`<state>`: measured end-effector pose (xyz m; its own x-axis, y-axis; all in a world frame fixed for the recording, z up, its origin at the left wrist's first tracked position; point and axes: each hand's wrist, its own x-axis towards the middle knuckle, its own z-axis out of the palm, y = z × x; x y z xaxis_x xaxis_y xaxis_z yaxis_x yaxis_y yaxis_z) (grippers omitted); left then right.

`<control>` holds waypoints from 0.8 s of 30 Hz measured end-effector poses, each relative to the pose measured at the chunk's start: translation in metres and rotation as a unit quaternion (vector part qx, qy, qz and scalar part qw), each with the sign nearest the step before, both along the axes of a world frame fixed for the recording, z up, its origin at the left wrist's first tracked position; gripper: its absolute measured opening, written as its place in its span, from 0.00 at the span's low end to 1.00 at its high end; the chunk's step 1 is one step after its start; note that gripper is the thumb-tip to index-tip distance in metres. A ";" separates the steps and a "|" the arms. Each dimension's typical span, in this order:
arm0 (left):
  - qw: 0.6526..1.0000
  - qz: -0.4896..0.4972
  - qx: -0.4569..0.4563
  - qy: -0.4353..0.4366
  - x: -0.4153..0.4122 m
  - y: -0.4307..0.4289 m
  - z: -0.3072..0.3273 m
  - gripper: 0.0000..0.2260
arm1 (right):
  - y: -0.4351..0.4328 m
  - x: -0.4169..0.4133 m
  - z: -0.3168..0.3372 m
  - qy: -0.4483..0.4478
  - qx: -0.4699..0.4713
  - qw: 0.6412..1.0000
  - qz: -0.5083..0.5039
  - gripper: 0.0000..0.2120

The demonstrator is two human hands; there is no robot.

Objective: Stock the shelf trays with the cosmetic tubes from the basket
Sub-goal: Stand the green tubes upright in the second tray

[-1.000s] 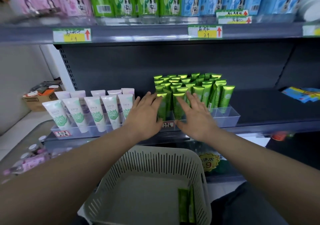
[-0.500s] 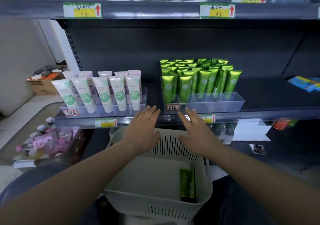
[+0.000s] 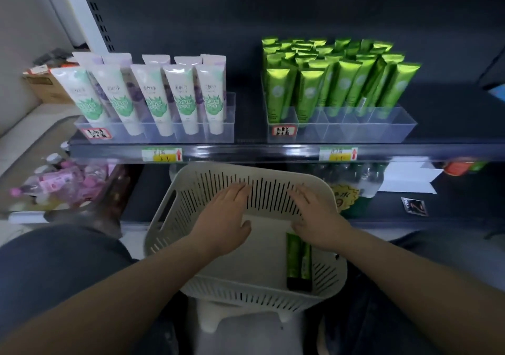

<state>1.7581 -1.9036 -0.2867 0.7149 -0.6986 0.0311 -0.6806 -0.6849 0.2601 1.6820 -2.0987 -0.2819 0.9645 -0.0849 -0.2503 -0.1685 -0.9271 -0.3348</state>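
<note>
Right now both hands are flat, palms down, fingers straight and close together, and neither grips anything. Left hand (image 3: 226, 218) hovers over the middle of the basket (image 3: 191, 182), fingertips toward its slotted far wall; can't tell if they touch it. Right hand (image 3: 317, 215) sits over the basket's right side, with its heel just above the green tubes in the basket (image 3: 297, 261). Those tubes lie flat along the right wall, caps toward the person, and there look to be two of them.

The basket is white plastic and sits below the shelf edge (image 3: 246, 152), between the person's knees.

On the shelf, the right clear tray (image 3: 382, 129) holds packed green tubes (image 3: 336, 81) standing cap down. Two of them are in the front row at its left end. The left clear tray (image 3: 224, 125) holds white tubes (image 3: 153, 97) with green leaf print, and purple-print ones stand behind them.

Yellow price tags (image 3: 161, 155) are on the shelf lip. Pink bottles (image 3: 62, 185) are at lower left, and a cardboard box (image 3: 46, 84) is at far left.
</note>
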 end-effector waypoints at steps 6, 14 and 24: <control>0.995 0.024 0.033 0.088 0.011 -0.001 -0.031 0.33 | -0.010 0.019 -0.026 0.074 0.002 0.997 0.000 0.35; 0.976 -0.015 0.058 0.211 0.027 -0.033 -0.065 0.33 | -0.026 0.047 -0.056 0.182 -0.053 0.982 0.019 0.28; 0.941 -0.037 0.052 0.331 0.043 -0.085 -0.114 0.33 | -0.045 0.076 -0.099 0.263 -0.146 0.950 0.088 0.15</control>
